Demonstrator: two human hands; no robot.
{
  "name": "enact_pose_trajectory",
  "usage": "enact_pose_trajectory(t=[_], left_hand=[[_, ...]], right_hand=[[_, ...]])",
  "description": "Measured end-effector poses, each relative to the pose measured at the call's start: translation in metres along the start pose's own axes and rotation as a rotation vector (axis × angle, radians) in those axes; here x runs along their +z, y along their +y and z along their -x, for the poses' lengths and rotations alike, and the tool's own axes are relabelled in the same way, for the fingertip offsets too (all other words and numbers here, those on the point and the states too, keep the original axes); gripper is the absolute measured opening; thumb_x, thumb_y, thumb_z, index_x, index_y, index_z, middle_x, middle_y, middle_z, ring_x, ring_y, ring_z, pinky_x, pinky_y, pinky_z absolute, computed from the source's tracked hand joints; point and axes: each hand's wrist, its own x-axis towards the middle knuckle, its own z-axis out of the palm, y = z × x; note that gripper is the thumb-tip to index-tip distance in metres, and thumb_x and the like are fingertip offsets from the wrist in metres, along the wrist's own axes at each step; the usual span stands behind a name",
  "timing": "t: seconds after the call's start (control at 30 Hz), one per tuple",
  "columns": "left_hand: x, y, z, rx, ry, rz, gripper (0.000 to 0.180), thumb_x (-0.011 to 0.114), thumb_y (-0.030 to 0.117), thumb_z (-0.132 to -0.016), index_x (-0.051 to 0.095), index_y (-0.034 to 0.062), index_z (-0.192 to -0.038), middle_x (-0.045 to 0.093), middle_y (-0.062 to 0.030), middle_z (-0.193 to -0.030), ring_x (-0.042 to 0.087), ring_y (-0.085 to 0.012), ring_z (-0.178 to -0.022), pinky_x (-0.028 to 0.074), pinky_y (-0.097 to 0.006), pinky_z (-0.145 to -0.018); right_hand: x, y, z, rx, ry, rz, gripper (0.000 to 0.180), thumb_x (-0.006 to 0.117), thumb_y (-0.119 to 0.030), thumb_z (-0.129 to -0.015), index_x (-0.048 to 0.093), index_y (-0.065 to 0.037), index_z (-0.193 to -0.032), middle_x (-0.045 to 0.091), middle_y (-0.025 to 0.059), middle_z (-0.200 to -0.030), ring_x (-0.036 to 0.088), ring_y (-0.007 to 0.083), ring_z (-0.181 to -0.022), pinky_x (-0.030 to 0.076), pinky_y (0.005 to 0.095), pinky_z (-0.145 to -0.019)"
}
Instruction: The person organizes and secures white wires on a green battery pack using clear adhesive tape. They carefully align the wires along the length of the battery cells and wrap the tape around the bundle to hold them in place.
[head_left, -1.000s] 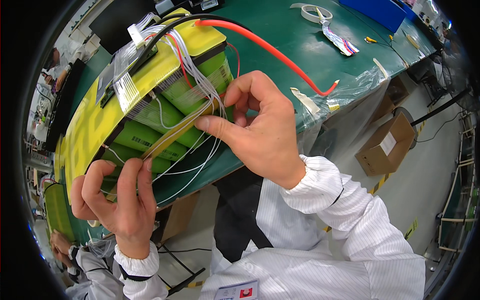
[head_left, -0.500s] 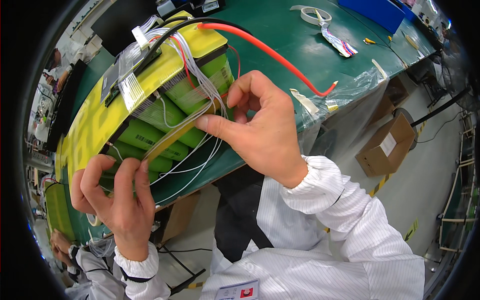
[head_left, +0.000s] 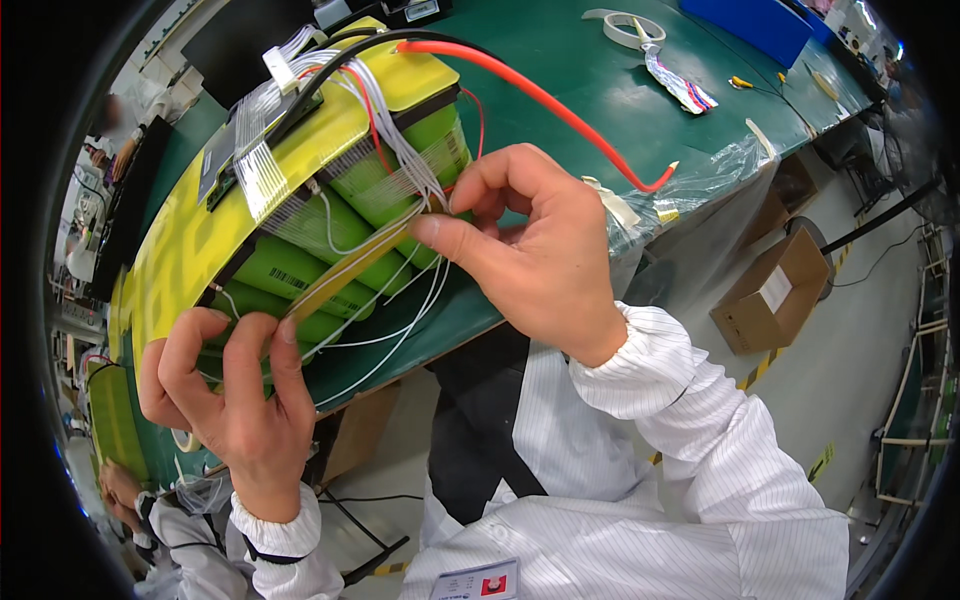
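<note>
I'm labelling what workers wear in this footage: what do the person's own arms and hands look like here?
Both hands, the left hand and the right hand, are bare, with no gloves, rings or watch showing. Both arms wear a white coat with fine dark pinstripes and gathered elastic cuffs at the wrists. A small badge with a red patch sits at the chest.

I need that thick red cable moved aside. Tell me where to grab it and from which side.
Grip the red cable along its bare middle run over the green table, coming from above. That stretch lies apart from the battery pack; its tip points off toward the edge.
</note>
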Motion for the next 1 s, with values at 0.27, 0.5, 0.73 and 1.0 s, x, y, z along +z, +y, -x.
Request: enact_pose_trajectory(t=[0.27, 0.5, 0.73, 1.0], left_hand=[[0.001, 0.001, 0.0, -0.018, 0.013, -0.015, 0.013, 0.077, 0.015, -0.087, 0.07, 0.0057, -0.092, 0.056, -0.0073, -0.116, 0.043, -0.0322, -0.114, 0.035, -0.041, -0.097], [0.001, 0.001, 0.0, -0.016, 0.01, 0.001, 0.012, 0.076, 0.015, -0.089, 0.069, 0.0049, -0.092, 0.056, -0.0075, -0.116, 0.043, -0.0323, -0.114, 0.036, -0.042, -0.096], [-0.001, -0.001, 0.0, 0.0, -0.003, 0.016, 0.012, 0.076, 0.013, -0.088, 0.069, 0.0042, -0.092, 0.057, -0.0083, -0.117, 0.043, -0.0325, -0.114, 0.036, -0.042, -0.096], [0.002, 0.001, 0.0, -0.009, 0.047, 0.037, 0.019, 0.085, 0.01, -0.076, 0.072, 0.0065, -0.089, 0.056, -0.0083, -0.118, 0.044, -0.0322, -0.114, 0.037, -0.042, -0.095]], right_hand=[[0.002, 0.004, 0.003, -0.099, 0.013, 0.106, 0.02, 0.081, -0.004, -0.083, 0.063, 0.0, -0.09, 0.058, 0.0029, -0.088, 0.058, 0.0076, -0.071, 0.051, 0.0216, -0.057], [0.007, 0.01, 0.004, -0.225, 0.088, 0.126, 0.018, 0.078, -0.001, -0.081, 0.062, -0.001, -0.089, 0.058, 0.0074, -0.084, 0.057, 0.0154, -0.062, 0.047, 0.0284, -0.053], [0.007, 0.011, 0.003, -0.268, 0.081, 0.189, 0.017, 0.078, -0.003, -0.084, 0.061, -0.001, -0.089, 0.059, 0.0053, -0.084, 0.06, 0.0122, -0.068, 0.049, 0.0256, -0.051], [0.008, 0.011, 0.005, -0.275, 0.112, 0.213, 0.02, 0.078, -0.006, -0.086, 0.059, -0.002, -0.09, 0.059, 0.0045, -0.084, 0.06, 0.0104, -0.069, 0.046, 0.0235, -0.048]])
